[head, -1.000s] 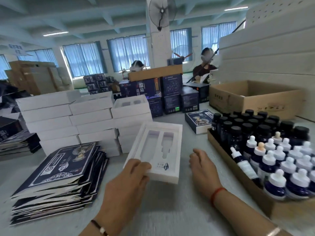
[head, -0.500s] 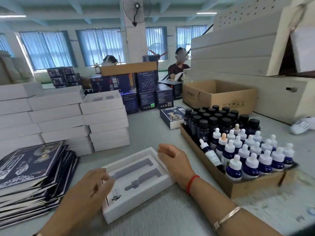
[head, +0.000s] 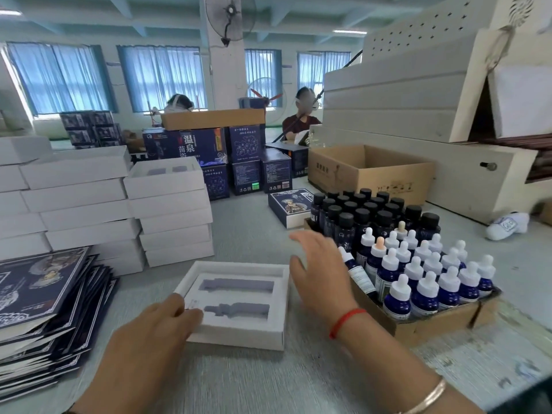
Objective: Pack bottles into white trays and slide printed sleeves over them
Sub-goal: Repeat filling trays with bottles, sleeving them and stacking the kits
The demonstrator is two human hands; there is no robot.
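- Head view, so we're looking down at both hands. The right hand point(head: 321, 274) hangs just above the table with fingers spread and loose, holding nothing, right between the white cardboard tray with two bottle-shaped cutouts point(head: 239, 303) and the shallow brown cardboard box of bottles point(head: 433, 324). My guess is it's going for a bottle.
- The left hand point(head: 158, 327) rests on the tray's near-left corner, fingers fairly straight and flat on the rim. Looks like it's there to pin the tray so it won't skid while getting loaded.
- The tray lies flat on the pale grey table point(head: 268, 380), both cutouts still empty.
- Right of the tray, in the box: white-capped blue dropper bottles point(head: 424, 279) in front, black-capped dark bottles point(head: 364, 216) behind. One dropper bottle leans against the box wall nearest the tray, an easy first grab probably.
- Left of the tray: a fanned pile of flat dark-blue printed sleeves point(head: 44, 297), in reach for the last step.
- Beyond the tray: stacks of white trays point(head: 170, 213).
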